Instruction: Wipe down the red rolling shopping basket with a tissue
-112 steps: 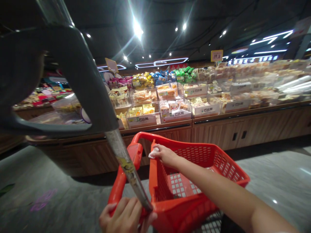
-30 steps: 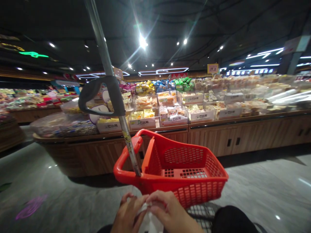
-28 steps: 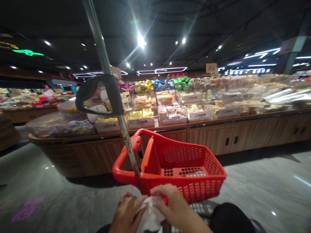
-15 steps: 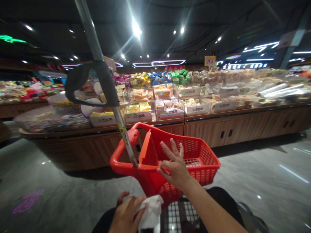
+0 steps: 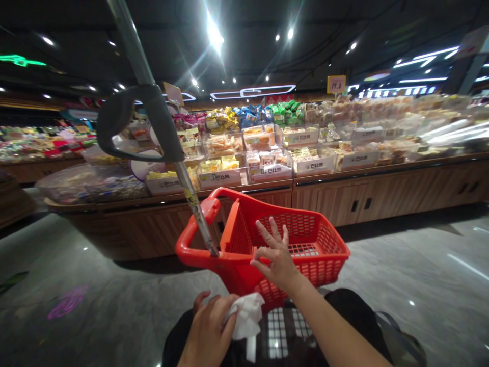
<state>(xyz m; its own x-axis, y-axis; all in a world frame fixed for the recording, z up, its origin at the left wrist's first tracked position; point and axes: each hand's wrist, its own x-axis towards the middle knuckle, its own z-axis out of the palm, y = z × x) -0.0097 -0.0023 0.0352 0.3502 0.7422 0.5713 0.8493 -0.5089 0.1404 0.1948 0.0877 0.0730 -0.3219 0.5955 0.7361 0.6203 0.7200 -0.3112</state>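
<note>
My left hand (image 5: 212, 323), low in the view, has its fingers closed around a crumpled white tissue (image 5: 247, 316). Before the near side of a red plastic shopping basket (image 5: 278, 260) hovers my right hand (image 5: 275, 255). Three of its fingers are spread upward, while its thumb and forefinger curve toward each other, their tips close; I see nothing between them. Whether this hand touches the basket I cannot tell. A metal pole with a grey loop handle (image 5: 175, 145) slants up from the basket's left end.
Behind the basket stands a long wooden display counter (image 5: 324, 204) with clear bins of packaged food. Colourful wrapped packs (image 5: 286, 112) are piled at its back, near a yellow price sign (image 5: 336, 84). Shiny grey floor (image 5: 126, 300) lies in front. Dark-clad knees flank the basket's lower part.
The view has shifted slightly, so the counter sits a little higher. My left hand and the tissue have moved up and right. My right hand keeps nearly the same pose.
</note>
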